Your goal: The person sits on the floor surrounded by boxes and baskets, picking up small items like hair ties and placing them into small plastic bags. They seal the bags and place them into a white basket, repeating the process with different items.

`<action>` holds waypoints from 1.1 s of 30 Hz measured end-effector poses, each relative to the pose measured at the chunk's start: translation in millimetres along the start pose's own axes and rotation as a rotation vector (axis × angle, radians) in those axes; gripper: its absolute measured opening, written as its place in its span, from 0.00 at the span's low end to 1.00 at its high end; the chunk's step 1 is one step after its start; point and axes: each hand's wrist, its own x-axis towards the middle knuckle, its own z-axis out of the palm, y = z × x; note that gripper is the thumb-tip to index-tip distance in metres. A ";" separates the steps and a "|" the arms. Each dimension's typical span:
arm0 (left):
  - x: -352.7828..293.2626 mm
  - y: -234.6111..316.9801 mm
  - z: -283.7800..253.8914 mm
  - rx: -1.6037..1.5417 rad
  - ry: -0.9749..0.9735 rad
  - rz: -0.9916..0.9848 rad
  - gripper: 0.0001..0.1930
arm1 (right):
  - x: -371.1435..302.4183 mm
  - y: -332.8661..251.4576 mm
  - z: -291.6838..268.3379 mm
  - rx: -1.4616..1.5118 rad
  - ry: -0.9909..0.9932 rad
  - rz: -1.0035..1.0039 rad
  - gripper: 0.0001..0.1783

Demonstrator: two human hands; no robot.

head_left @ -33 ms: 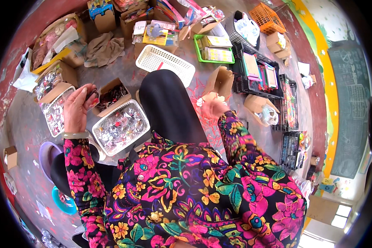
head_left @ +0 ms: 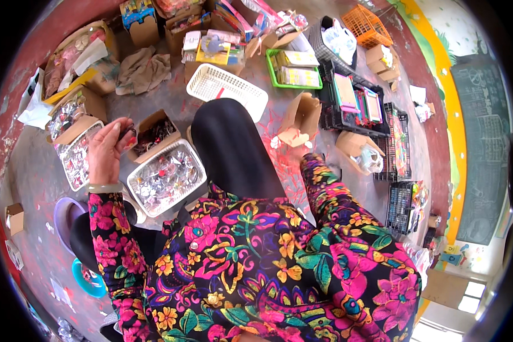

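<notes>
My left hand (head_left: 105, 151) is raised at the left, fingers pinched on a small dark thing with a red bit (head_left: 127, 132); its kind is too small to make out. Just right of that hand stands a cardboard box (head_left: 144, 154) of dark small items. Below it lies a white basket (head_left: 132, 185) full of small shiny pieces in clear wrapping. My right hand (head_left: 296, 151) is smeared and mostly hidden at the end of its sleeve, close to an open cardboard box (head_left: 305, 114). What its fingers do does not show.
Beyond my knee lies a cream basket (head_left: 251, 109). A green tray (head_left: 275, 80), black crates (head_left: 339, 117) and an orange crate (head_left: 363, 28) stand at the far right. Stuffed boxes line the far left. Purple (head_left: 62, 219) and turquoise basins (head_left: 85, 288) sit at the near left.
My right hand has drawn back slightly toward me from the open cardboard box and shows less. My left hand stays in place with the small dark thing.
</notes>
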 end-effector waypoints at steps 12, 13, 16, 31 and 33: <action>-6.4 7.4 -3.1 -0.008 0.024 0.033 0.12 | -37.0 -110.2 43.0 0.712 -0.433 -0.084 0.14; -9.9 9.3 -6.1 -0.003 0.042 0.028 0.12 | -43.3 -120.1 49.3 0.752 -0.493 -0.127 0.14; -1.4 2.5 2.7 -0.016 -0.014 -0.003 0.12 | 8.8 -51.5 29.3 0.727 -0.320 -0.112 0.09; -6.9 4.7 -3.7 -0.015 -0.005 0.015 0.12 | -75.9 -178.0 77.6 0.851 -0.602 -0.195 0.15; -5.0 2.7 -6.9 -0.059 -0.018 0.043 0.12 | -86.3 -204.4 86.5 0.737 -0.649 -0.256 0.14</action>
